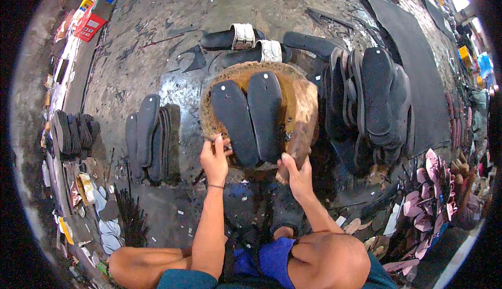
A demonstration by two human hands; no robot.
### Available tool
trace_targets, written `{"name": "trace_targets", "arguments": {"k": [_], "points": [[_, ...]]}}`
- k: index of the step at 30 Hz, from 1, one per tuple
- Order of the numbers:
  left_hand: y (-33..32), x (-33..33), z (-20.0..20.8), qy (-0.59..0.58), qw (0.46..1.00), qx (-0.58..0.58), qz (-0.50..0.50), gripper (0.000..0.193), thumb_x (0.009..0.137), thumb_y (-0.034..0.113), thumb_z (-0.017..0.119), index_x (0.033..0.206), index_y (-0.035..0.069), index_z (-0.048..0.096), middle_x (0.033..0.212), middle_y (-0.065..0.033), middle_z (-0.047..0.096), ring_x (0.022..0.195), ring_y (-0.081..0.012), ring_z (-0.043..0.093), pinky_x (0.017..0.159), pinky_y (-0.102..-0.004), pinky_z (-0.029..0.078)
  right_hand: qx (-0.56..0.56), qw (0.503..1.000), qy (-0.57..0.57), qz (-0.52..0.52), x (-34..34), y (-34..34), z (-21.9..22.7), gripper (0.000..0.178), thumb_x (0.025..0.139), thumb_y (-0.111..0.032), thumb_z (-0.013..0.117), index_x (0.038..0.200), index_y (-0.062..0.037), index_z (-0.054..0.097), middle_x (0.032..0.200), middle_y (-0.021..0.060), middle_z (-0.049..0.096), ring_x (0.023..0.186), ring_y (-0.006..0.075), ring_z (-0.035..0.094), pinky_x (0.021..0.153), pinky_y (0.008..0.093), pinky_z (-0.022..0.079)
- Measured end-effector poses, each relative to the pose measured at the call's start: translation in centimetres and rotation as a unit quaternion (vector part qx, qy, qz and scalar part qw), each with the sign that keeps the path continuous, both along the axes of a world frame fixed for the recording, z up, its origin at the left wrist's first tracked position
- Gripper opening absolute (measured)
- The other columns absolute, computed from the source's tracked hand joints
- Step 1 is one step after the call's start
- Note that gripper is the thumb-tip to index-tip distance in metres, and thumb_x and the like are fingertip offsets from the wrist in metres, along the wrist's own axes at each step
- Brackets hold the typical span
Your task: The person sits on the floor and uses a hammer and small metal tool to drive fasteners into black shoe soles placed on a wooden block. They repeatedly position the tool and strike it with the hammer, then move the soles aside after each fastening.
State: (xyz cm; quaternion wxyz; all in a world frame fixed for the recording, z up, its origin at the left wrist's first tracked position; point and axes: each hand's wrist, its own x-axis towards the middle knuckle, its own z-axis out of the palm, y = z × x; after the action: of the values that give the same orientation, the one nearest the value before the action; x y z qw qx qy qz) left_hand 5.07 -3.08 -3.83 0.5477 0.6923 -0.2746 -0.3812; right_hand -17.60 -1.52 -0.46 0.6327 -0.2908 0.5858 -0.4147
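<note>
Two black foam shoe soles, a left sole (233,122) and a right sole (265,114), lie side by side on a round wooden block (289,88). Each has a small white dot near its far end. My left hand (215,159) is at the block's near left edge, beside the left sole. Its fingers are curled together, and whatever they pinch is too small to make out. My right hand (299,176) is closed around the near end of a thick, club-like piece of wood (303,127), which is slightly blurred and lies along the block's right side.
Beyond the block lie sandals with white straps (242,36). A tall pile of black soles (377,90) stands right, beside a dark sheet (413,64). More soles (149,132) stand left. Pink footwear pieces (426,195) are heaped at right; scraps litter the floor.
</note>
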Motion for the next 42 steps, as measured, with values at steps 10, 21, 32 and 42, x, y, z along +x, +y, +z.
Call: {"name": "trace_targets", "arguments": {"k": [10,21,32,42], "points": [[-7.0,-4.7,3.2,0.165,0.976,-0.063,-0.127,0.031,0.097,0.014,0.065,0.12,-0.006,0.058,0.102,-0.0139,0.071,0.094,-0.0176,0.069,0.078,-0.0307,0.06,-0.01,0.999,0.01,-0.051,-2.2,1.7,1.7,0.044,0.088,-0.013,0.075,0.121,-0.0059,0.046,0.095,0.0044,0.063,0.073,0.0127,0.064,0.056,0.0275,0.054],[-8.5,-8.7,1.3,-0.189,0.968,-0.078,-0.145,0.022,0.09,0.023,0.074,0.102,0.005,0.071,0.09,-0.0113,0.075,0.082,-0.0183,0.074,0.074,-0.0313,0.056,-0.1,0.995,0.002,0.011,-6.8,1.1,11.9,0.035,0.087,-0.012,0.071,0.117,-0.0067,0.053,0.096,0.0088,0.065,0.074,0.0191,0.066,0.058,0.0326,0.055],[-8.8,-6.7,-0.7,-0.377,0.879,-0.116,-0.27,0.015,0.092,0.02,0.067,0.093,0.006,0.062,0.087,-0.0128,0.067,0.083,-0.0346,0.066,0.072,-0.0434,0.054,0.072,0.967,0.028,0.243,-7.0,-0.7,4.2,0.03,0.085,-0.018,0.07,0.107,-0.0008,0.06,0.078,0.0072,0.065,0.068,0.0159,0.063,0.067,0.0297,0.052],[-7.2,-7.1,3.4,0.107,0.988,-0.04,-0.105,0.027,0.098,0.025,0.064,0.095,-0.002,0.059,0.091,-0.0121,0.072,0.083,-0.0171,0.071,0.062,-0.033,0.056,0.095,0.971,-0.216,0.042,-3.5,-3.1,2.7,0.035,0.095,-0.024,0.062,0.119,0.0013,0.054,0.102,0.0126,0.065,0.091,0.0256,0.067,0.08,0.044,0.059]]}}
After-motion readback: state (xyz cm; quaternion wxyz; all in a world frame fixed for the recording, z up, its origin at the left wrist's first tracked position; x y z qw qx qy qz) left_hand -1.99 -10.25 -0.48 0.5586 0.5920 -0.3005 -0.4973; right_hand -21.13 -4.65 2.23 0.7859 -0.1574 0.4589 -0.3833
